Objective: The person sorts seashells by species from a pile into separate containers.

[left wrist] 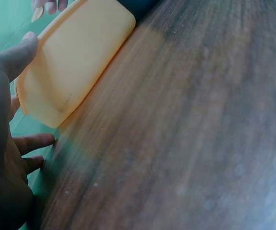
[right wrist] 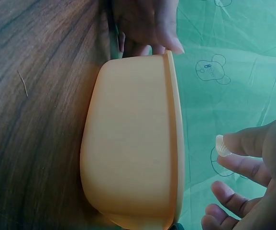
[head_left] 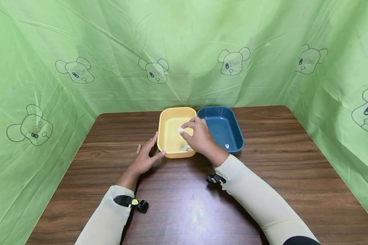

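Observation:
Above the yellow tray (head_left: 171,154), my right hand (head_left: 199,136) pinches a small white ribbed seashell (right wrist: 221,145) between thumb and forefinger. Its other fingers are loosely bent in the right wrist view. Several pale shells (head_left: 186,148) lie inside the yellow tray at its near right corner, partly hidden by the right hand. My left hand (head_left: 144,159) rests against the tray's near left corner, thumb on the rim and straight fingers along the left side. A blue tray (head_left: 219,127) stands just right of the yellow one, with one small shell (head_left: 227,146) near its front.
Both trays stand toward the back of a brown wood-grain table (head_left: 184,197). A green curtain (head_left: 190,51) with printed bear heads surrounds the table's back and sides. Each forearm wears a black strap (head_left: 124,200) over a pale sleeve.

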Motion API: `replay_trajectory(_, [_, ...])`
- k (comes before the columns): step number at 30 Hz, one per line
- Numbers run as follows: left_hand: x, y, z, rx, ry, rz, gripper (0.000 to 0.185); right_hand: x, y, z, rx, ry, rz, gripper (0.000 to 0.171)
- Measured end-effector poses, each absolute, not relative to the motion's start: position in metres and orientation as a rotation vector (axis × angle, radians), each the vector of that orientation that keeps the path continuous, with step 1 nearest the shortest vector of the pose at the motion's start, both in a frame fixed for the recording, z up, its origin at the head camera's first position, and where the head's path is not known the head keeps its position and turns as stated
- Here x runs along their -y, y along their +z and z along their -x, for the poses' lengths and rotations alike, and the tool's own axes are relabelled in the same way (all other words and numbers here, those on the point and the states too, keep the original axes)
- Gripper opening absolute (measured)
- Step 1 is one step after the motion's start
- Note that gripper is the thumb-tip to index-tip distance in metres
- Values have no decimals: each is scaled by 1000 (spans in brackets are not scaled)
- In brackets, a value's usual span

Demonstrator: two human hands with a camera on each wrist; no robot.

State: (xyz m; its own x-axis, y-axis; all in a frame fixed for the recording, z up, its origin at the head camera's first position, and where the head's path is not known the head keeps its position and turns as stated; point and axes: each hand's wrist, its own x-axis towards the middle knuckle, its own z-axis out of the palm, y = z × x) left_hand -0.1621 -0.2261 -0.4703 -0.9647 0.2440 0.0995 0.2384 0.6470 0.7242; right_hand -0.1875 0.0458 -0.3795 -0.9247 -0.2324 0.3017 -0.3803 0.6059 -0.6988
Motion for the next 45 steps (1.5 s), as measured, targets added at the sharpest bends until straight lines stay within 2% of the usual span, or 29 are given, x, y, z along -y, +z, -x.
replay_trajectory(11, [224, -470, 162, -2843, 1248, -422, 93, -49, -379, 191, 2636, 1231, -508, 31])
replay_trajectory(23, [225, -476, 164, -2855, 1304, -444, 98, -55, -373, 186, 2607, 1244, -496, 31])
replay_trajectory(40, [227, -478, 161, -2841, 1445, -433, 95, -70, -377, 180, 2703, 1208, -446, 39])
replay_trajectory(45, [231, -479, 161, -2875, 1454, -439, 89, -78, -379, 176, 2742, 1099, -431, 42])
